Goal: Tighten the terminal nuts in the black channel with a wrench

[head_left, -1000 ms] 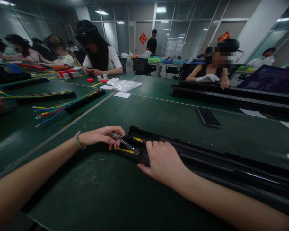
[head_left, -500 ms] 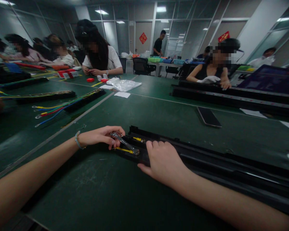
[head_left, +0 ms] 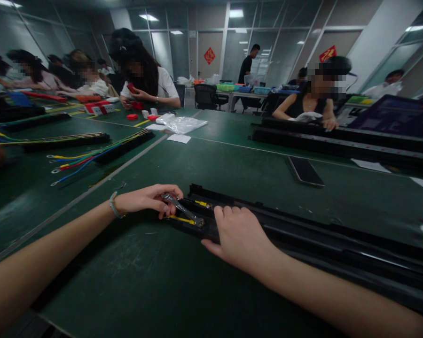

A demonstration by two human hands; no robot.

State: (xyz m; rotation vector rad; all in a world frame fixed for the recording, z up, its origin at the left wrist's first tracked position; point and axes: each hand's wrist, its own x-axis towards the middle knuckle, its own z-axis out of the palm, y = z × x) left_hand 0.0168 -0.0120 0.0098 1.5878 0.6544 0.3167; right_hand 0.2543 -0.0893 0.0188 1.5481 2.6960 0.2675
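A long black housing (head_left: 303, 234) lies on the green table, running from the centre to the right edge. My left hand (head_left: 158, 198) grips the upper end of a silver wrench (head_left: 181, 209). The wrench's other end sits on a bolt at the housing's left end, beside a yellow cable lug (head_left: 181, 219). A second yellow lug (head_left: 200, 203) shows a little farther back, inside the housing. My right hand (head_left: 238, 232) is wrapped over the housing, right of the wrench, its thumb on the near side.
A dark phone (head_left: 306, 171) lies behind the housing. Cable bundles (head_left: 123, 145) with ring lugs are at the left. Beyond are a plastic bag (head_left: 185, 124) and red and white parts. Several people sit around the tables.
My hands and the wrench have not visibly moved. Across the table, a seated person has raised a red part. The standing person in the back has shifted right.
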